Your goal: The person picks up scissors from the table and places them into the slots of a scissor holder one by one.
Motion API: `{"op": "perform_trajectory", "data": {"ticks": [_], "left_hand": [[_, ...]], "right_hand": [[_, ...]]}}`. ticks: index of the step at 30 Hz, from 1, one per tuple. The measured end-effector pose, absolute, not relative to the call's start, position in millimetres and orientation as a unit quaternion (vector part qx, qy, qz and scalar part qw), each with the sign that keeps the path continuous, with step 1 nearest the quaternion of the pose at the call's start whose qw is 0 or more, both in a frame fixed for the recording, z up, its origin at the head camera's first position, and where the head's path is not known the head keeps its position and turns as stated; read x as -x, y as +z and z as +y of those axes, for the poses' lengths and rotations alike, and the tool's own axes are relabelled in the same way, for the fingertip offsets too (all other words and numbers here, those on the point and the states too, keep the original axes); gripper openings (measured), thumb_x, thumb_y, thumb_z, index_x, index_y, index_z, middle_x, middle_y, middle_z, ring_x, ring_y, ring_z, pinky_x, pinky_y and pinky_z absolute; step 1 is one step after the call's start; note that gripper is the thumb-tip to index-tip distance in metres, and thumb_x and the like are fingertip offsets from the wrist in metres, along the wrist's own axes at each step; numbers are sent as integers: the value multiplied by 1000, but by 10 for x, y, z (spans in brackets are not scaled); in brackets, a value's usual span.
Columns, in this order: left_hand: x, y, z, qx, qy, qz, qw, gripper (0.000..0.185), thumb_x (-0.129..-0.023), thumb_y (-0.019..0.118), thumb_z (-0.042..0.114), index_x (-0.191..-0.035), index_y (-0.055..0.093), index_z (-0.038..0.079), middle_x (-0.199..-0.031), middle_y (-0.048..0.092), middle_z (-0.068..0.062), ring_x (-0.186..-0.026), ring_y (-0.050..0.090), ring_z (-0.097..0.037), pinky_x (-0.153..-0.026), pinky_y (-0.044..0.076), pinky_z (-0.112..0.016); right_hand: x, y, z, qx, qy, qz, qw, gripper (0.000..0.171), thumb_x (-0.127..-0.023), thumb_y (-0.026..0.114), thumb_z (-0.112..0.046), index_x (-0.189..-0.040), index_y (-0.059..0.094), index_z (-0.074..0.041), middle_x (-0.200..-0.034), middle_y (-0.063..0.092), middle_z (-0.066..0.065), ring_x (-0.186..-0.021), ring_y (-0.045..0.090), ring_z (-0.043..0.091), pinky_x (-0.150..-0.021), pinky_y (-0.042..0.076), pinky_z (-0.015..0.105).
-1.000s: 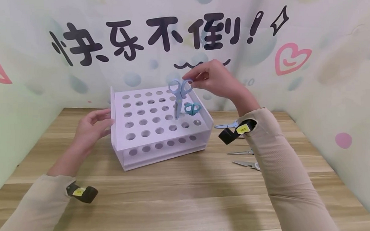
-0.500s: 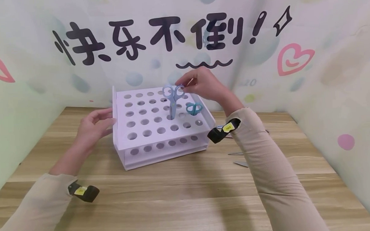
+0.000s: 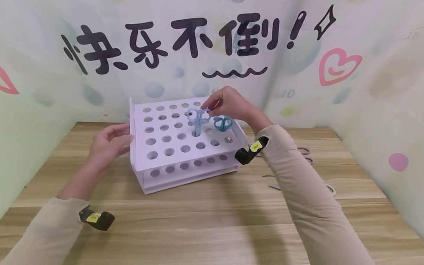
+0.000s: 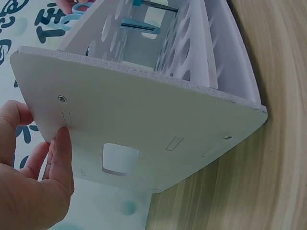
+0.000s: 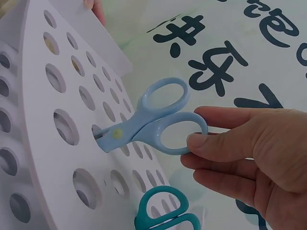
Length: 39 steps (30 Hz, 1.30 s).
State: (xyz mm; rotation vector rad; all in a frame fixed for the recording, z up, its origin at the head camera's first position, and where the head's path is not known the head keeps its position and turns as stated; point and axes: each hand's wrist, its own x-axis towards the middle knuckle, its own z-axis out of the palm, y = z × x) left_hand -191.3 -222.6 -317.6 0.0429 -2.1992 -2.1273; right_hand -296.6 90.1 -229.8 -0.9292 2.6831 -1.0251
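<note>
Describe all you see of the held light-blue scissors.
The light-blue, plastic-looking scissors have two looped handles and a yellowish spot near the pivot. They stand nearly upright, blades down through a round hole in the white, perforated rack; a bluish blade end shows inside. The right hand pinches one loop.

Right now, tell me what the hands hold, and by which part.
The right hand pinches the light-blue scissors by one loop; the left hand touches the side of the rack.

head view: bright, diffuse | faint shadows on table (image 3: 187, 238) | wrist views: dimmer, perhaps slightly soft
</note>
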Motion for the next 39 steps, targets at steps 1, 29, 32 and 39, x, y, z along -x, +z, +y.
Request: {"op": "perform_trajectory", "data": {"ticks": [1,29,32,39], "left_hand": [[1915,-3181,-2228,-16,-691,-722,40,37,-87,63,10,-121,51,8,-102,48,-1,-86,54,-5,-71,54,-17],[1923,-3189,-2223,-19,-676,-736,38,40,-87,63,13,-125,49,8,-104,48,0,-89,53,-7,-74,53,-17],[1921,-3189,-2221,-19,-680,-732,37,41,-87,63,13,-125,49,7,-104,48,0,-89,54,-6,-73,54,-17],[1915,-3185,-2206,-19,-682,-730,38,42,-86,64,14,-125,49,6,-104,48,-1,-90,53,-7,-73,54,-17]], "right_hand": [[2974,-2310,895,309,-337,887,66,24,-78,69,5,-99,71,-6,-94,67,8,-80,59,17,-73,54,24],[3057,-2467,741,321,-299,892,106,24,-75,70,7,-95,72,-5,-90,68,5,-81,58,17,-76,54,23],[3060,-2469,741,320,-301,892,109,24,-75,70,8,-95,72,-5,-90,68,5,-81,59,17,-76,54,23],[3066,-2470,744,316,-308,891,109,24,-74,71,8,-95,72,-5,-90,68,5,-81,60,16,-76,54,23]]}}
